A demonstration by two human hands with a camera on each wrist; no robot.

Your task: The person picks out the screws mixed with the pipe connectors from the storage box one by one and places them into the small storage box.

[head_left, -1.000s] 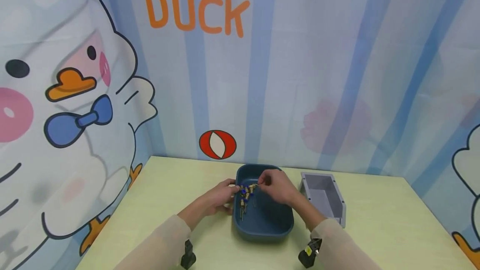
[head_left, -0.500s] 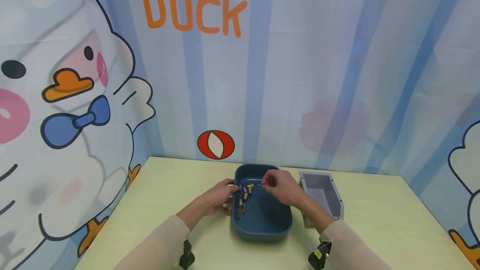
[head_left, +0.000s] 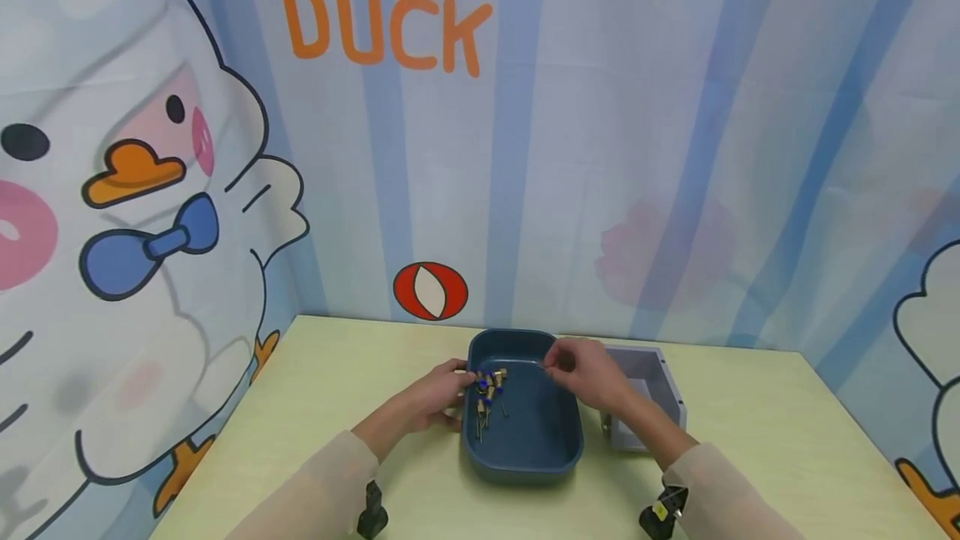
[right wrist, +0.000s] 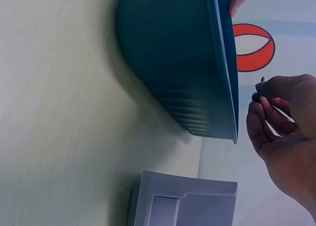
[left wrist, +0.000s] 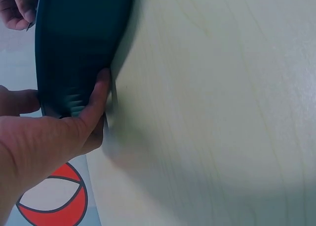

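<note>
A small, thin, metal-looking piece (right wrist: 262, 79), partly hidden by fingertips, is held between the thumb and fingers of the right hand (head_left: 588, 375). It is raised above the far right part of a deep, dark blue, round-cornered basin (head_left: 536, 440), near the rim (its exact kind cannot be made out). The basin's left side is gripped by the left hand (head_left: 431, 397); in the left wrist view the thumb is seen at the rim and the other fingers are laid along the outer wall.

Inside the basin, small brass-coloured fittings with blue parts (head_left: 491, 386) are heaped against the left side, and a single thin metal rod (head_left: 504, 409) is lying just beside them. To the right of the basin a grey, rectangular plastic bin (head_left: 663, 382) is placed, partly covered by the right forearm.

Both containers are set on a pale yellow, wood-grained table (head_left: 360, 357). Behind it a light blue striped fabric backdrop (head_left: 645, 107) is hung, printed with a white duck, a red-and-white ball (head_left: 431, 291) and orange lettering.
</note>
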